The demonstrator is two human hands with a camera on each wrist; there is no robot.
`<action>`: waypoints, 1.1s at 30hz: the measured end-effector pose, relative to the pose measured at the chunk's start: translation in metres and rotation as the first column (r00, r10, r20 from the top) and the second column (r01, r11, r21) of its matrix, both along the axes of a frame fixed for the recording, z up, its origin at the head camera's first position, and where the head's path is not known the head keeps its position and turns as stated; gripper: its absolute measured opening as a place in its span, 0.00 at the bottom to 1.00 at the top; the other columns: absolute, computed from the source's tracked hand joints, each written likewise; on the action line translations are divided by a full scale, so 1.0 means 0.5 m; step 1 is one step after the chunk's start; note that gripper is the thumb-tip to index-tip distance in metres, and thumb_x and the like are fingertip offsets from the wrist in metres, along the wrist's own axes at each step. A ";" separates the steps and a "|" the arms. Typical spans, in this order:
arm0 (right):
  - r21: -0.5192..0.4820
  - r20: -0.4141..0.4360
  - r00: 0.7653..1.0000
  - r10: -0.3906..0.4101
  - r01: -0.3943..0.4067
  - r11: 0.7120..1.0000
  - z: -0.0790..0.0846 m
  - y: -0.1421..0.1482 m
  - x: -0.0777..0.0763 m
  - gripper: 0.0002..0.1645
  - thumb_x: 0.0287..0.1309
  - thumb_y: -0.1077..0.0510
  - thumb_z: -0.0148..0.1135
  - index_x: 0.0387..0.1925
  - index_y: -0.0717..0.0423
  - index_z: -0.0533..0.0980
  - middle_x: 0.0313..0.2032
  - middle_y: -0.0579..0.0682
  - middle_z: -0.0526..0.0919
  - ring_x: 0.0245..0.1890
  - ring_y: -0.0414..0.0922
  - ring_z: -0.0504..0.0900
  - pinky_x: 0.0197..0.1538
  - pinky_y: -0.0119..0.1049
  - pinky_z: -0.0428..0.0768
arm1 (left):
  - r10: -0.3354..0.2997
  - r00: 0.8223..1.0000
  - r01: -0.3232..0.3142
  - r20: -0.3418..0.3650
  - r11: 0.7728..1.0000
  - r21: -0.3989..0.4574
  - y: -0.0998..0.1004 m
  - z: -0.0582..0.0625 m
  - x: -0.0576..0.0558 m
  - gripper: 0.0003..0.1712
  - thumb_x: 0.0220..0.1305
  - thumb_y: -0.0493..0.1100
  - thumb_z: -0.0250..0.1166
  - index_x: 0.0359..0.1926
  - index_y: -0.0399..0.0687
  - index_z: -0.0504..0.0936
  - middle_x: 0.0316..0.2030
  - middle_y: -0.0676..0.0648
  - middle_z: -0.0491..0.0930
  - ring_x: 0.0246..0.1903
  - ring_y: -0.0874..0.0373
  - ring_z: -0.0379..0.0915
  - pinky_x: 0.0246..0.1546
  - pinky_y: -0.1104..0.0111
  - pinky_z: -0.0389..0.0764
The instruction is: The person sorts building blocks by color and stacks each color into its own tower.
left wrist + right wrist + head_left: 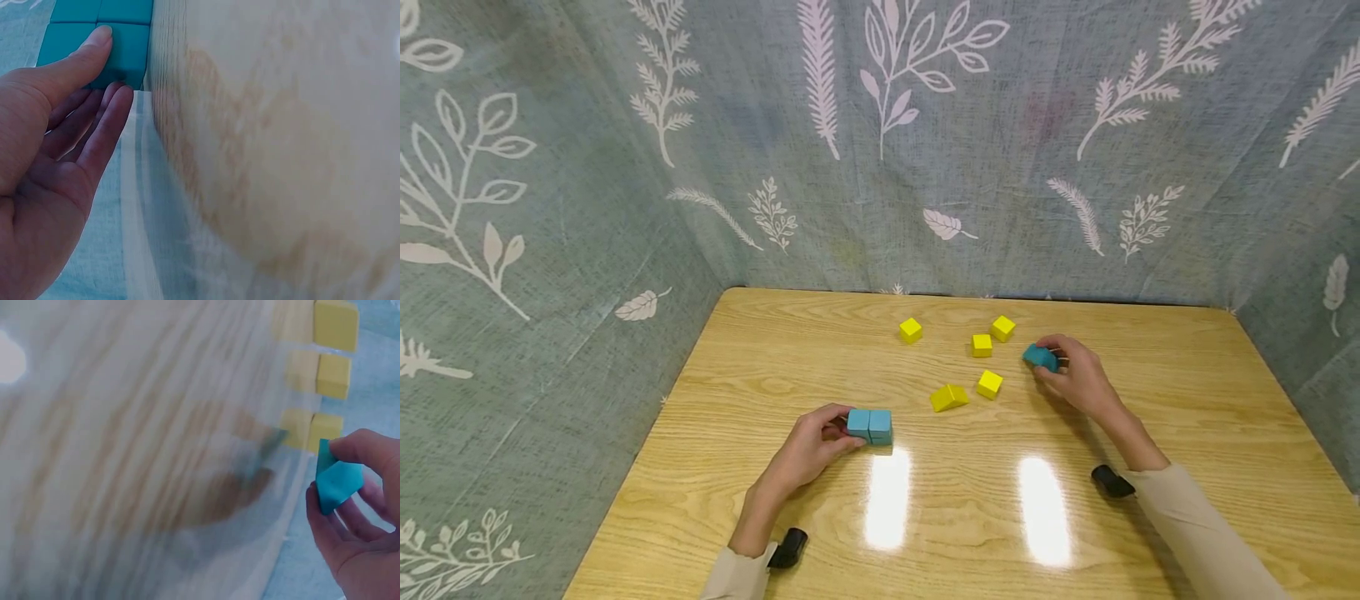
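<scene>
In the head view my left hand (811,446) is at a small stack of blue cubes (870,426), two wide and apparently two high, left of the table's middle. Its thumb and fingers grip the left side; in the left wrist view the thumb lies across the front of the lower blue cube (123,55). Farther back and to the right, my right hand (1078,379) pinches an angular blue block (1041,357) between thumb and fingers. The right wrist view shows slanted faces on that blue block (339,485), which is held above the table, its reflection apart from it.
Several yellow cubes (989,384) lie scattered between the hands and toward the back. A yellow wedge-shaped block (950,398) sits closest to the blue stack. Leaf-patterned cloth (880,233) hangs behind and beside the wooden table (790,342). Black wrist devices (789,548) show at both cuffs.
</scene>
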State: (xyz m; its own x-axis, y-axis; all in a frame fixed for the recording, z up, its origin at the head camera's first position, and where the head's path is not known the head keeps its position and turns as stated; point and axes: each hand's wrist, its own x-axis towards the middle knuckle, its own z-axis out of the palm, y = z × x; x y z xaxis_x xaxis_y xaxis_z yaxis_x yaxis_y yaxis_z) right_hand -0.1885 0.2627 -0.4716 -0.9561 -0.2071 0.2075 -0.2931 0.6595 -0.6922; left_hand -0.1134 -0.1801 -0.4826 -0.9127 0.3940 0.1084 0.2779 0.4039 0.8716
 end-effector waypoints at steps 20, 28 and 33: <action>-0.071 -0.033 0.993 0.114 -0.116 0.991 0.040 -0.071 0.039 0.24 0.62 0.71 0.70 0.59 0.66 0.78 0.55 0.65 0.82 0.55 0.63 0.81 0.57 0.59 0.81 | 0.017 1.000 -0.016 0.020 1.000 -0.021 0.003 0.006 0.004 0.25 0.61 0.31 0.73 0.59 0.31 0.79 0.43 0.45 0.81 0.43 0.52 0.81 0.48 0.64 0.85; -0.117 -0.041 0.986 0.165 -0.168 0.979 0.050 -0.113 0.053 0.24 0.62 0.69 0.71 0.59 0.65 0.78 0.56 0.63 0.83 0.55 0.61 0.82 0.57 0.58 0.81 | 0.023 0.999 -0.022 0.026 0.999 -0.032 0.003 0.006 0.004 0.24 0.62 0.32 0.73 0.59 0.32 0.80 0.43 0.46 0.81 0.43 0.52 0.81 0.48 0.65 0.85; -0.154 -0.052 0.978 0.200 -0.206 0.966 0.052 -0.138 0.061 0.24 0.61 0.69 0.71 0.59 0.64 0.79 0.57 0.62 0.83 0.55 0.60 0.83 0.58 0.57 0.81 | 0.014 1.000 -0.014 0.013 0.999 -0.028 0.004 0.005 0.004 0.24 0.62 0.32 0.74 0.59 0.32 0.80 0.43 0.46 0.81 0.43 0.51 0.81 0.48 0.65 0.85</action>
